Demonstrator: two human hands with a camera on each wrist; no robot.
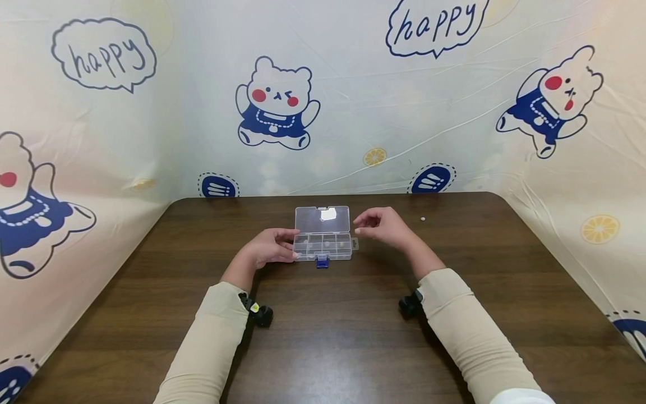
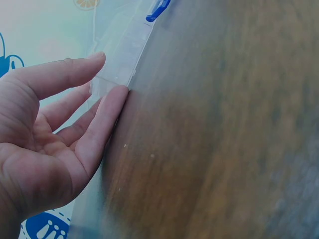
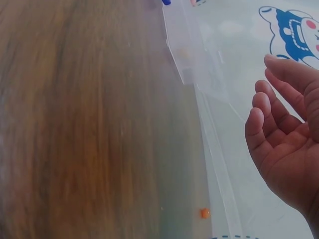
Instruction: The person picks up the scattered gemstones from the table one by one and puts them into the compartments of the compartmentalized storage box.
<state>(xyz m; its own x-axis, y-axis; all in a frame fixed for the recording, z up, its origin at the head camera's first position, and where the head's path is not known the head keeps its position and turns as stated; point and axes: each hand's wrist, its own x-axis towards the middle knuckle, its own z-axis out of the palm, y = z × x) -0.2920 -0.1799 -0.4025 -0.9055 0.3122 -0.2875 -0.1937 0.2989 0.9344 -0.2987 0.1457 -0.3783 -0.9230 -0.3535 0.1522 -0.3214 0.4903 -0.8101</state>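
Box: a clear plastic compartment box (image 1: 323,247) lies on the surface (image 1: 323,336) between your two hands, lid (image 1: 323,219) thrown back away from you, blue latch (image 1: 322,261) on the side facing you
Left grip: your left hand (image 1: 270,247) rests its straight fingertips (image 2: 117,97) against the box's left end; the grip is wide, nothing pinched or enclosed
Right grip: your right hand (image 1: 383,224) hovers just off the box's right end, fingers loosely bent, holding nothing, not touching the box
Contents: small pale pieces sit in some compartments; too small to tell what they are
Handling: judge it light, stiff and slick, with thin walls; it will likely slide under a one-sided push, and a tilt would spill the pieces
Where to hold: take it by the two short ends, low on the walls, not by the lid or its hinge
Stray bits: a white bead (image 1: 423,219) lies beyond your right grip; an orange speck (image 3: 205,213) shows in the right wrist view
Room: bare surface lies on the near side of both grips; the printed cloth backdrop (image 1: 323,95) stands close beyond the lid, and the cloth hems in the surface edges outside each grip
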